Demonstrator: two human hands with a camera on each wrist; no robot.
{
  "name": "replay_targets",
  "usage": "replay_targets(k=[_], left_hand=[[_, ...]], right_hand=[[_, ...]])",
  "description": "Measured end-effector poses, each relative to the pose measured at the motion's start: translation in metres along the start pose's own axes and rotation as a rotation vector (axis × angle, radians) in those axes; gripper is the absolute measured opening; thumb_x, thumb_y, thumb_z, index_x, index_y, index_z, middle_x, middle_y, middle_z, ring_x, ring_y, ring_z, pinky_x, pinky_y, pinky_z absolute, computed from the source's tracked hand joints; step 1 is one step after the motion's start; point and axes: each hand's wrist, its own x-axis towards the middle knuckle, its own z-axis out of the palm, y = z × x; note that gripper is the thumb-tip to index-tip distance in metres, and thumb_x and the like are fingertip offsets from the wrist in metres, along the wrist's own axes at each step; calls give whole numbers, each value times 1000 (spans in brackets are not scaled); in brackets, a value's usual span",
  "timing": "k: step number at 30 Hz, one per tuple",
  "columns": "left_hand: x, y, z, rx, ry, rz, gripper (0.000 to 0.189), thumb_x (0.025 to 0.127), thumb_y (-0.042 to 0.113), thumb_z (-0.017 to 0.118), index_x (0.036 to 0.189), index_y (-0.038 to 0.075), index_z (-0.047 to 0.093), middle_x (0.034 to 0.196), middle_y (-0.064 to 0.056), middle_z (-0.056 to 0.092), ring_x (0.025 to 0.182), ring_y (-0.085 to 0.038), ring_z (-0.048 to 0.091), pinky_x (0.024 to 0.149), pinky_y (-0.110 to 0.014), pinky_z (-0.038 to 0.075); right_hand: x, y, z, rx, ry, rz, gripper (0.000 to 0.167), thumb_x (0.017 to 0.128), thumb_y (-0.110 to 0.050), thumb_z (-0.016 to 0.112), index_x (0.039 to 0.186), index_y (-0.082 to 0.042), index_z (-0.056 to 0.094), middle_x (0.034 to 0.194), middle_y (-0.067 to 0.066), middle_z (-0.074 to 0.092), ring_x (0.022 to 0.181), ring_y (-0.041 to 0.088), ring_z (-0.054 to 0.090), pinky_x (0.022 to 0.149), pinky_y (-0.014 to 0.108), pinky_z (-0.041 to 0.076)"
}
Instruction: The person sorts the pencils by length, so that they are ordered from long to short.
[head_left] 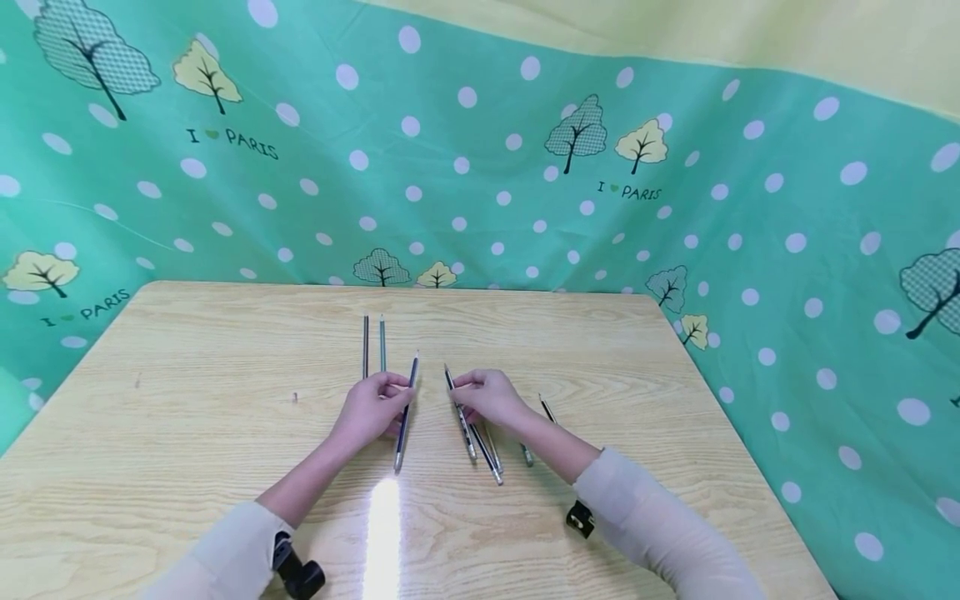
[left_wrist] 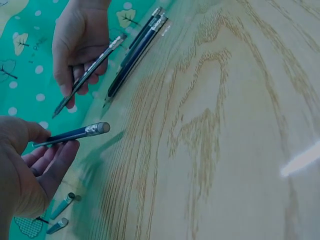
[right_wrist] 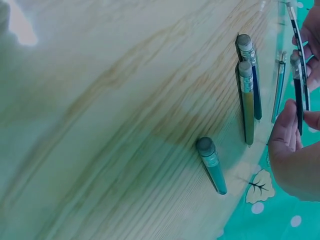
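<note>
My left hand (head_left: 371,408) pinches a dark blue pencil (head_left: 406,425) between thumb and fingers, its eraser end toward me. In the left wrist view that pencil (left_wrist: 75,134) is raised off the table. To its right, my right hand (head_left: 491,398) pinches a dark patterned pencil (head_left: 462,427), tip pointing away. Below the right hand lie a dark pencil (head_left: 487,455) and a yellowish pencil (right_wrist: 247,107) side by side. Beyond the left hand, a dark pencil (head_left: 366,343) and a green pencil (head_left: 382,343) lie parallel. The left fingertips are partly hidden behind the held pencil in the head view.
Near the right forearm lies a green pencil (right_wrist: 215,172), and a dark pencil tip (head_left: 547,407) shows past that arm. A tiny pinkish piece (head_left: 295,397) sits on the wooden table (head_left: 187,433) at left. A green dotted cloth (head_left: 465,167) hangs behind the table.
</note>
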Motion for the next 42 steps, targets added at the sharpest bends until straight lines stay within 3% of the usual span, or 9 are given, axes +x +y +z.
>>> replay_targets(k=[4,11,21,26,34,42], left_hand=[[1,2,2,-19,6,-3,34,89,20,62,118,2,55,93,-13,61,59,-16,61,55,-34,59],[2,4,3,-51,16,-17,35,90,19,61,120,4,54,95,-13,60,58,-16,61,55,-35,58],[5,4,1,-124,20,-25,38,90,20,61,124,5,51,106,-20,60,63,-15,63,60,-36,59],[7,3,3,-158,25,-22,39,90,20,62,124,5,51,105,-19,61,68,-15,63,63,-37,60],[9,4,6,-186,31,-28,38,90,20,62,123,5,51,102,-16,61,70,-16,64,64,-37,60],[10,6,7,-190,40,-36,37,90,20,62,123,6,51,100,-12,61,69,-15,64,63,-35,60]], right_hand=[[0,-1,1,25,-6,-26,35,86,-12,66,117,1,57,92,20,66,58,11,56,62,33,58],[1,-3,3,33,16,-42,33,85,-13,67,115,-4,58,77,2,59,60,12,57,61,30,57],[2,-5,9,75,81,-77,34,85,-14,67,116,-5,57,74,0,59,57,12,59,66,35,59],[3,-6,12,112,100,-79,35,86,-15,67,117,-4,58,80,7,64,61,14,61,69,38,59],[-1,-14,12,128,81,-85,36,86,-10,65,119,2,55,87,19,65,57,16,58,57,26,55],[6,-5,15,136,121,-96,34,86,-16,68,116,-6,57,75,0,60,56,13,59,62,32,57]])
